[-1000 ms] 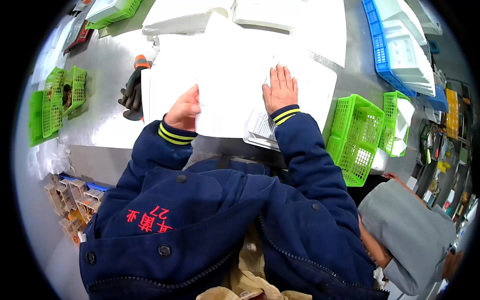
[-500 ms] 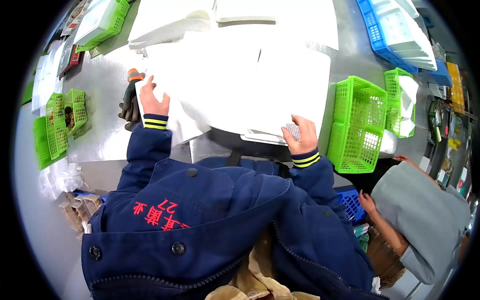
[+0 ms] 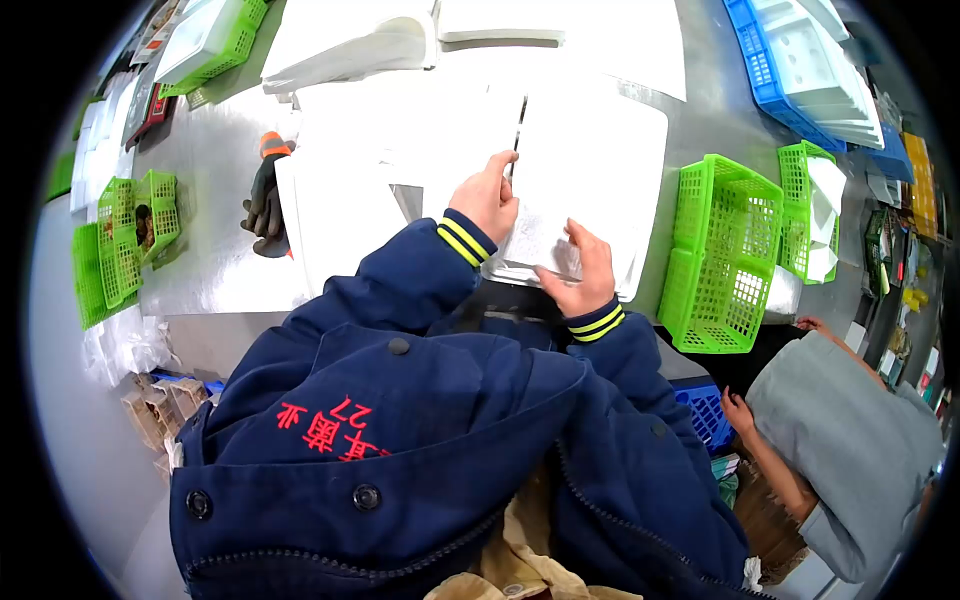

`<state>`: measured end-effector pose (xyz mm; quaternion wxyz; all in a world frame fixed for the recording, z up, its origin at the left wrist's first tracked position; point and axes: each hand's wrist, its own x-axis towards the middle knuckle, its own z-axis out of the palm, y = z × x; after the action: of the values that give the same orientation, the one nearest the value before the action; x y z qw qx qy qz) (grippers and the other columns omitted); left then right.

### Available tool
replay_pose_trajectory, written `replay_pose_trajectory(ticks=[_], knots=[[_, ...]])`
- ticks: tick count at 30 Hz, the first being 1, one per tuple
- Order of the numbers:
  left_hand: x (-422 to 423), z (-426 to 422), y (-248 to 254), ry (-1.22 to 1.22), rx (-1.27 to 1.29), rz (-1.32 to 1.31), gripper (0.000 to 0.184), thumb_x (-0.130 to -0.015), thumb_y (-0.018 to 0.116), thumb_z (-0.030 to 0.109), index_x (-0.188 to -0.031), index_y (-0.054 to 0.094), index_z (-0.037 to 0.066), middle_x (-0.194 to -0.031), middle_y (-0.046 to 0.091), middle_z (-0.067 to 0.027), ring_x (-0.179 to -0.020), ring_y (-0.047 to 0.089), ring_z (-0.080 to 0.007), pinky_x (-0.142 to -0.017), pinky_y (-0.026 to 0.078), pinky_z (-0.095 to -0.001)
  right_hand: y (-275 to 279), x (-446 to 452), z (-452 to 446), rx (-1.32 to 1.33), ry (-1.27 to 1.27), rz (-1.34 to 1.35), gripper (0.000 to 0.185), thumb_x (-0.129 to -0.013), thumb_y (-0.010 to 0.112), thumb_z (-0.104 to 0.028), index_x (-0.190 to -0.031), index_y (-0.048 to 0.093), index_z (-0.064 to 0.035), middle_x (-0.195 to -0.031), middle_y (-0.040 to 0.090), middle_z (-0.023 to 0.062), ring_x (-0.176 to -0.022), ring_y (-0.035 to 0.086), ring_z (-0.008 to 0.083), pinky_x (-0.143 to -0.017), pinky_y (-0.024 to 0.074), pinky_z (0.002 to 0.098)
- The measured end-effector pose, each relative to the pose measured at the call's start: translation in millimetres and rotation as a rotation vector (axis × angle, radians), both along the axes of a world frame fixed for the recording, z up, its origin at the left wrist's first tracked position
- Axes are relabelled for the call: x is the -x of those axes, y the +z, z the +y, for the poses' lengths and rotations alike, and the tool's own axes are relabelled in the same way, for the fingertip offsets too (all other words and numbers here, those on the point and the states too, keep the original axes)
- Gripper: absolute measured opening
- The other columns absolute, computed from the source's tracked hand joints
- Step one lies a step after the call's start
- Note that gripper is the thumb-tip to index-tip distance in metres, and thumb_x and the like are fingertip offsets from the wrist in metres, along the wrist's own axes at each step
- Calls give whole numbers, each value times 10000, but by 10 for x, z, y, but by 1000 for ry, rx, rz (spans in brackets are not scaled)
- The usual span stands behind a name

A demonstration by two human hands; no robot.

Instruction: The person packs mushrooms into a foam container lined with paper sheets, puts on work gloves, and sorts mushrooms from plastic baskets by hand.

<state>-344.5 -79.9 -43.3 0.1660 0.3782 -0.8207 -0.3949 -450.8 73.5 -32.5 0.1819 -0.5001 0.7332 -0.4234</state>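
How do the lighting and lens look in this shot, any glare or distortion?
Head view: strong brightness washes out the white, rounded-corner panel, hiding surface detail; head view: glare whitens patches of the shiny grey metal table; head view: fisheye distortion shows toward the edges, with black corners.

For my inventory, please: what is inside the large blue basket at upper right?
White trays are stacked in the blue basket; they hide its bottom, so anything beneath cannot be seen.

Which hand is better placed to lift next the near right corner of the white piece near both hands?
Probably the right hand: it is near that corner; the left hand is at the left edge of the white piece.
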Motion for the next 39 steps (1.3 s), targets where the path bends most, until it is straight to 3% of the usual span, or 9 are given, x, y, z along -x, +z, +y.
replay_pose_trajectory(ticks=[2, 5, 7, 11, 13, 17, 24, 31, 39], knots=[[123, 98, 212, -18, -331, 203, 470, -711, 553, -4, -1149, 386, 30, -659, 502, -33, -602, 502, -96, -563, 428, -232, 17, -6, -48, 51, 19, 82, 943, -514, 782, -236, -1271, 273, 5, -1165, 416, 212, -1022, 422, 349, -859, 367, 398], [379, 301, 625, -299, -1057, 584, 517, -753, 563, -20, -1205, 316, 20, -829, 525, -66, -796, 509, -99, -704, 429, -215, 298, 41, 17, 68, -193, -129, 793, -624, 721, -143, -1264, 281, 21, -1097, 470, 210, -985, 504, 279, -842, 403, 347], [536, 352, 662, -290, -1072, 740, 526, -765, 549, -37, -1224, 299, 26, -877, 530, -89, -868, 514, -127, -732, 436, -228, 160, 447, 255, 249, -446, -263, 538, -707, 623, -29, -1181, 378, 40, -1020, 529, 156, -889, 544, 209, -783, 439, 306], [472, 20, 236, -201, -32, 335, 254, -751, 588, 17, -1001, 544, 27, -842, 573, -84, -874, 533, -170, -721, 447, -260, -72, 1472, 1320, 155, -970, -219, 555, -715, 595, -13, -1212, 351, 21, -1051, 520, 159, -910, 521, 197, -743, 430, 321], [524, 28, 89, -325, 326, 284, 170, -679, 644, 50, -841, 592, 41, -733, 529, -74, -731, 494, -243, -661, 417, -328, 85, 1512, 1470, 109, -1054, 192, 599, -696, 596, -12, -1236, 337, -6, -1077, 514, 144, -923, 520, 213, -732, 423, 322], [823, 257, -133, -441, 619, 65, 196, -627, 644, 136, -812, 591, 99, -756, 473, -30, -772, 447, -215, -639, 370, -331, 190, 1194, 1129, 106, -800, 342, 454, -707, 589, -17, -1141, 454, -2, -1065, 525, 132, -939, 516, 227, -753, 417, 323], [1055, 361, -105, -434, 841, -229, 32, -651, 542, 125, -673, 526, 109, -783, 454, -29, -799, 431, -196, -621, 329, -330, -54, 810, 680, 68, -477, 116, 284, -723, 559, 27, -1006, 546, 13, -878, 575, 132, -779, 581, 225, -705, 467, 293], [1193, 123, 138, -665, 420, -480, 232, -661, 634, 247, -812, 624, 73, -888, 483, -85, -919, 456, -249, -739, 406, -378, -83, 845, 501, 109, -363, -66, 200, -742, 534, 31, -937, 575, 18, -806, 584, 130, -722, 585, 206, -661, 467, 270], [1244, 25, 104, -779, 388, -475, 238, -721, 608, 231, -906, 604, 81, -927, 522, -87, -943, 481, -256, -792, 411, -392, -144, 1056, 27, 92, -45, 553, 251, -638, 586, -12, -882, 601, -69, -855, 577, 39, -718, 499, 219, -627, 421, 317]])
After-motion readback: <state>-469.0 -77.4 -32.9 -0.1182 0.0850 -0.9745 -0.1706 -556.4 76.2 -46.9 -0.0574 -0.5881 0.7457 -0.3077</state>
